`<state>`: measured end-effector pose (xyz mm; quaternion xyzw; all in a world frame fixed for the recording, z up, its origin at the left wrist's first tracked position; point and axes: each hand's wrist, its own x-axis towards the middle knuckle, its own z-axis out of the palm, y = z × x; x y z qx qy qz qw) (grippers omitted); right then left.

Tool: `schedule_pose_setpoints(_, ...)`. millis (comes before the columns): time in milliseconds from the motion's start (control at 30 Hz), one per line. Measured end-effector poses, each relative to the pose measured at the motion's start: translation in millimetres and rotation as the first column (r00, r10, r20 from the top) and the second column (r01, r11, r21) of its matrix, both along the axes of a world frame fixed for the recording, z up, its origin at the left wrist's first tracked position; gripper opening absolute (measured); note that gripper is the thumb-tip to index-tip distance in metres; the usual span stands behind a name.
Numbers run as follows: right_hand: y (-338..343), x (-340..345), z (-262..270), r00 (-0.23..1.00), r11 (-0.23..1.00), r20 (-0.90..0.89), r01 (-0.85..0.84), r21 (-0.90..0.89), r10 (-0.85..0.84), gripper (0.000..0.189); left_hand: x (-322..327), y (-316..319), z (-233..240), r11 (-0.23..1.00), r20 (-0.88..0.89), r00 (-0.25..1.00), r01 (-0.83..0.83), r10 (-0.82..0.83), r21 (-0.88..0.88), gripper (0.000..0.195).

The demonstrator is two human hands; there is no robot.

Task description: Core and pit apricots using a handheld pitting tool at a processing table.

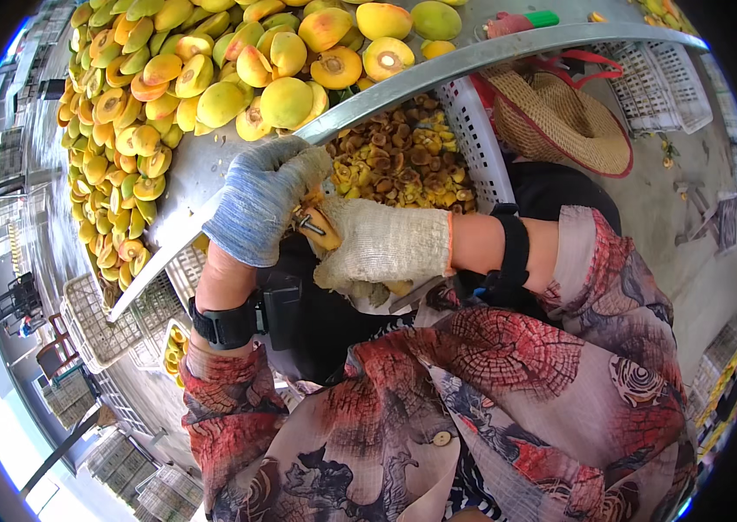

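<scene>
My left hand [264, 199], in a blue knitted glove, is curled closed at the front edge of the metal table. Against it lies my right hand [381, 241], in a worn off-white glove with an orange cuff. Between them show a small metal tool part with a bolt [312, 225] and an orange-yellow piece [326, 236], partly covered by the fingers; which hand bears the tool is unclear. Some yellow fruit shows under my right palm. Halved yellow peaches [225, 101] are heaped on the table [195, 156], several with brown pit hollows upward.
Below the table edge, a white plastic crate [479, 150] holds brown and yellow fruit scraps [407, 156]. A woven straw hat [564, 124] lies beside it. A green-handled object [541, 18] rests on the table. More crates [97, 326] stand at the left, and a small stool [708, 212] at the right.
</scene>
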<state>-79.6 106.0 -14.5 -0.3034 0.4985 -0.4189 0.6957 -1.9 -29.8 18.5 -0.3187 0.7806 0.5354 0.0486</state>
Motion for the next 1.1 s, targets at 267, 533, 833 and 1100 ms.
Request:
schedule_pose_setpoints(267, 9.2, 4.2, -0.9, 0.855, 0.989, 0.516, -0.031, 0.145, -0.049, 0.020, 6.6, 4.5, -7.5, 0.988, -0.170, 0.980, -0.082, 0.103, 0.130, 0.027)
schedule_pose_setpoints(533, 11.7, -5.5, -1.7, 0.822, 0.999, 0.569, -0.011, 0.050, -0.020, 0.015, 11.3, -7.6, 0.5, 0.982, -0.271, 0.962, 0.077, -0.027, 0.174, 0.044)
schedule_pose_setpoints(833, 3.9, -8.5, 5.3, 0.993, 0.997, 0.101, -0.055, -0.058, 0.061, 0.016, 20.9, -2.4, -27.0, 0.875, -0.443, 0.868, 0.020, 0.225, 0.484, 0.039)
schedule_pose_setpoints(1100, -3.5, 4.7, -31.0, 0.536, 0.877, -0.791, -0.177, -0.446, -0.294, 0.039, 21.4, 7.1, -32.7, 0.811, -0.447, 0.766, -0.162, 0.462, 0.562, 0.029)
